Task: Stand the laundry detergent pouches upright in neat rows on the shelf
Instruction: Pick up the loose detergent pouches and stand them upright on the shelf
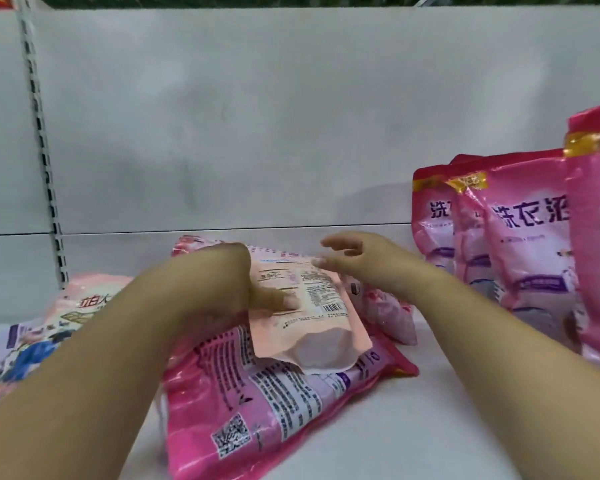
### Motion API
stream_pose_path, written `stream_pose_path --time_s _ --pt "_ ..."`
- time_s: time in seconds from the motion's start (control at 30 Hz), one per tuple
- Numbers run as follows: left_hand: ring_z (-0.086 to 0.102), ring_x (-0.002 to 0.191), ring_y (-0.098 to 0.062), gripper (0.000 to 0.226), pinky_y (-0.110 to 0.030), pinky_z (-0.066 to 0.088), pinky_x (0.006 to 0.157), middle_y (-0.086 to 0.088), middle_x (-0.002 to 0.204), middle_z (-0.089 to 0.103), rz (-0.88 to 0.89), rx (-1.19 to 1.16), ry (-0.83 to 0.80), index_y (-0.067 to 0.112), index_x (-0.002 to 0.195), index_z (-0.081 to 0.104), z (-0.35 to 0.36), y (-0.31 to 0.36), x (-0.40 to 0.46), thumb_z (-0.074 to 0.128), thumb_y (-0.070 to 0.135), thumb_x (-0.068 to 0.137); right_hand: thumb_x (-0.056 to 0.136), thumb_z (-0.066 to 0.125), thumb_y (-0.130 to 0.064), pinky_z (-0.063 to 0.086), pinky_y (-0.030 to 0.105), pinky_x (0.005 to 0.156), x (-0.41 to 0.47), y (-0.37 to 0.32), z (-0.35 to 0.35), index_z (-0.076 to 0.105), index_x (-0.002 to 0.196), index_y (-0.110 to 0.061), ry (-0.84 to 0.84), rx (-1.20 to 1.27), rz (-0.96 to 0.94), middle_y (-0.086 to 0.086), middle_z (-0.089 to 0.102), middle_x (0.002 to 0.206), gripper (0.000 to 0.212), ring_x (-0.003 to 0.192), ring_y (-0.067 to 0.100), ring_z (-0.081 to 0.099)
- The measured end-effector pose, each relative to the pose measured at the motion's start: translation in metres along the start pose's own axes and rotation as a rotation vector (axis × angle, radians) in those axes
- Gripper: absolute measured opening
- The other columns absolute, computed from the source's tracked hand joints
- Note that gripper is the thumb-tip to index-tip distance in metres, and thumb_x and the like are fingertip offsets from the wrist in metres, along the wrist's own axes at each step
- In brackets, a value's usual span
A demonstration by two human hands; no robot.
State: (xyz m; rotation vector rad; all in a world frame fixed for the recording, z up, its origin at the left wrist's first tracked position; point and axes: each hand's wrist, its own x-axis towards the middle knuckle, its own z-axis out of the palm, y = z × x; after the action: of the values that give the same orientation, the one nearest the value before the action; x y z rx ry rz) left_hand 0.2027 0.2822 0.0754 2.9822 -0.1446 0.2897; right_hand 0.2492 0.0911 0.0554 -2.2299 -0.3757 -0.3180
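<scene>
Near pouch: large deep-pink pouch [257,403] lies flat on the white shelf [447,393], back side up, QR code and print panels showing.
Pale pouch: smaller pale-pink pouch [302,306] lies on top of the deep-pink one, back label and barcode up, white bottom gusset toward the camera.
Left hand: left hand [222,282] comes in from lower left, thumb pressed on the pale pouch's label, remaining fingers curled over its left edge and hidden; it grips that pouch.
Right hand: right hand [357,261] comes in from lower right, fingers spread and loose, fingertips at the pale pouch's far right corner; contact cannot be told.
Left side: another flat pouch [49,327], light pink with blue picture, partly behind the left forearm.
Small pouch: crumpled pink pouch [392,313] lies under the right wrist.
Right side: upright pouches [520,237] stand in a row, fronts out, touching each other.
Far: grey back panel [222,116] with slotted upright [42,143].
</scene>
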Motion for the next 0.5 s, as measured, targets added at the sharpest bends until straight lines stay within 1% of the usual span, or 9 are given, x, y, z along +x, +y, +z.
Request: stream_pose_path --time_s 0.03,0.1,0.17,0.23,0.3,0.33,0.4,0.43,0.5 --pt "0.054 0.086 -0.02 0.108 -0.024 0.039 0.075 -0.003 0.114 0.063 0.019 -0.035 0.006 0.017 0.126 0.047 0.002 -0.003 0.001 0.046 0.08 0.039 0.077 0.063 -0.05 0.041 0.027 0.087 0.001 0.002 0.0 0.061 0.115 -0.027 0.007 -0.056 0.058 -0.009 0.057 0.114 0.044 0.109 0.011 0.053" --pt "0.054 0.099 -0.021 0.115 -0.024 0.037 0.078 -0.001 0.129 0.054 0.054 -0.103 -0.006 0.024 0.137 0.031 0.006 -0.006 0.001 0.045 0.078 0.036 0.076 0.06 -0.057 0.041 0.028 0.077 0.0 0.004 0.0 0.066 0.099 -0.024 -0.019 -0.116 0.139 -0.007 0.062 0.1 0.04 0.094 0.013 0.055" --pt "0.051 0.1 -0.021 0.118 -0.026 0.037 0.081 0.0 0.131 0.05 0.094 -0.139 -0.003 0.031 0.14 0.021 0.008 -0.008 0.001 0.045 0.077 0.035 0.075 0.06 -0.058 0.037 0.025 0.058 0.001 0.003 0.003 0.062 0.075 -0.021 -0.029 -0.125 0.193 -0.004 0.058 0.077 0.037 0.07 0.014 0.051" --pt "0.051 0.103 -0.021 0.116 -0.028 0.039 0.084 0.0 0.13 0.05 0.12 -0.142 0.0 0.033 0.14 0.018 0.009 -0.009 0.001 0.045 0.076 0.036 0.074 0.064 -0.055 0.027 0.022 0.045 -0.001 0.001 0.005 0.06 0.067 -0.014 -0.022 -0.085 0.224 -0.001 0.052 0.064 0.042 0.056 0.015 0.04" --pt "0.052 0.105 -0.022 0.114 -0.029 0.039 0.085 0.0 0.125 0.052 0.122 -0.158 0.001 0.033 0.139 0.018 0.011 -0.009 0.001 0.045 0.076 0.037 0.074 0.068 -0.048 0.028 0.024 0.05 -0.002 -0.001 0.005 0.068 0.083 -0.002 0.025 0.045 0.215 0.004 0.054 0.068 0.047 0.06 0.018 0.043" --pt "0.052 0.104 -0.022 0.113 -0.028 0.039 0.082 -0.001 0.121 0.053 0.115 -0.181 0.018 0.033 0.139 0.02 0.012 -0.008 0.001 0.045 0.077 0.038 0.076 0.068 -0.043 0.031 0.025 0.055 -0.002 -0.003 0.004 0.067 0.089 0.001 0.068 0.119 0.198 0.005 0.057 0.07 0.046 0.063 0.018 0.046" --pt "0.053 0.101 -0.022 0.104 -0.028 0.039 0.074 -0.001 0.118 0.054 0.12 -0.257 0.091 0.029 0.138 0.024 0.012 -0.004 0.0 0.049 0.076 0.048 0.083 0.065 -0.031 0.038 0.026 0.067 -0.005 -0.01 0.003 0.065 0.078 -0.002 0.136 0.258 0.13 0.008 0.061 0.074 0.029 0.069 0.019 0.051" --pt "0.054 0.098 -0.02 0.096 -0.028 0.039 0.069 0.001 0.116 0.055 0.14 -0.338 0.152 0.028 0.136 0.03 0.01 -0.003 0.0 0.051 0.073 0.054 0.086 0.061 -0.025 0.041 0.031 0.071 -0.006 -0.015 0.003 0.061 0.072 -0.007 0.172 0.35 0.092 0.012 0.061 0.076 0.023 0.072 0.022 0.053" --pt "0.057 0.09 -0.011 0.081 -0.024 0.042 0.06 0.008 0.106 0.059 0.239 -0.601 0.22 0.03 0.125 0.045 0.004 0.001 -0.004 0.05 0.069 0.053 0.09 0.056 -0.019 0.047 0.043 0.074 -0.008 -0.029 0.004 0.054 0.067 -0.009 0.297 0.583 0.038 0.017 0.06 0.073 0.025 0.073 0.027 0.055"
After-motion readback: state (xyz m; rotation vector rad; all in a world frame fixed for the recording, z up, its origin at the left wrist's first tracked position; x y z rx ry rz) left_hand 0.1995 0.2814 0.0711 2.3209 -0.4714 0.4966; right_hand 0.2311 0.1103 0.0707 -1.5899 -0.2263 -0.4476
